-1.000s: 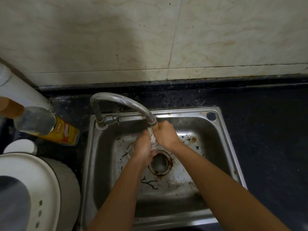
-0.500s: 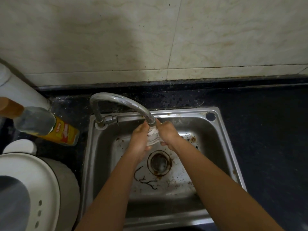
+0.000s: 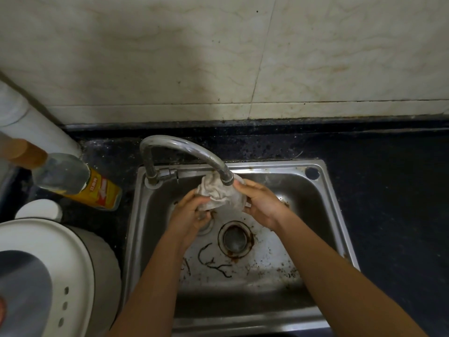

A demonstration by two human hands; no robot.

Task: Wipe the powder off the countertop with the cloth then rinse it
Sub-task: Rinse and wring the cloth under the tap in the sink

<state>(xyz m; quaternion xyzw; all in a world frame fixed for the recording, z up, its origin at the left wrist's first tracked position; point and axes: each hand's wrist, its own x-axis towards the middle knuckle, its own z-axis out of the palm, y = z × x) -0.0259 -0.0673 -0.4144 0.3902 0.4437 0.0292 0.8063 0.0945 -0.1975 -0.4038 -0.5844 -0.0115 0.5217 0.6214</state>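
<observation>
I hold the cloth point(image 3: 220, 193) right under the tap point(image 3: 227, 177), over the back of the sink point(image 3: 340, 215). The fingers of my left hand point(image 3: 192, 212) and right hand point(image 3: 262, 203) pinch its two sides. I think I should rub and squeeze it so the powder washes out.
</observation>
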